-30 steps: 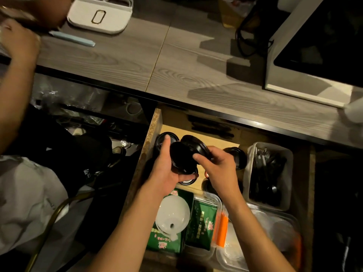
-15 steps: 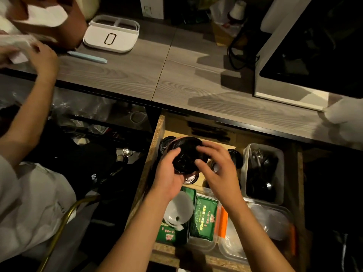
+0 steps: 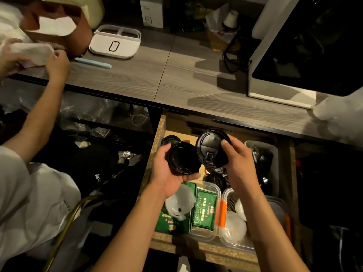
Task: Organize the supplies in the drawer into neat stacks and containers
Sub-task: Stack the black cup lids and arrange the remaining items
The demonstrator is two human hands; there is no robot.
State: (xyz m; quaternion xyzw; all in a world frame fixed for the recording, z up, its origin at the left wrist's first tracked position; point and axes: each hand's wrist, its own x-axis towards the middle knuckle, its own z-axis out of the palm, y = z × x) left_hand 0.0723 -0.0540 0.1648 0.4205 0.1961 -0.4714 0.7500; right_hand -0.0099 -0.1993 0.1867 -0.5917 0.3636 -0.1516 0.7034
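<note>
The drawer (image 3: pixel 157 134) stands pulled out below the desk (image 3: pixel 176 79). Over its rear half the left hand (image 3: pixel 167 173) cradles a black lid (image 3: pixel 181 158), underside up, with fingers curled round its edge and the thumb at its lower rim. The right hand (image 3: pixel 238 163) pinches a second black lid (image 3: pixel 210 148) by its right rim, tilted up toward the camera, sip flap visible. The two lids lie side by side, edges just touching or nearly so. More black lids (image 3: pixel 170 139) lie on the drawer floor behind and below the hands. At the drawer front sit green packets (image 3: pixel 204 211), a white funnel-like piece (image 3: pixel 179 203) and clear plastic containers (image 3: pixel 235 230); a clear bin (image 3: pixel 275 154) of dark utensils stands at the right. On the desk lie a white tray (image 3: pixel 115 44) and a pale blue pen (image 3: pixel 94 62). At left, another person's hand (image 3: pixel 57 63) holds a white cloth (image 3: pixel 33 53).
</note>
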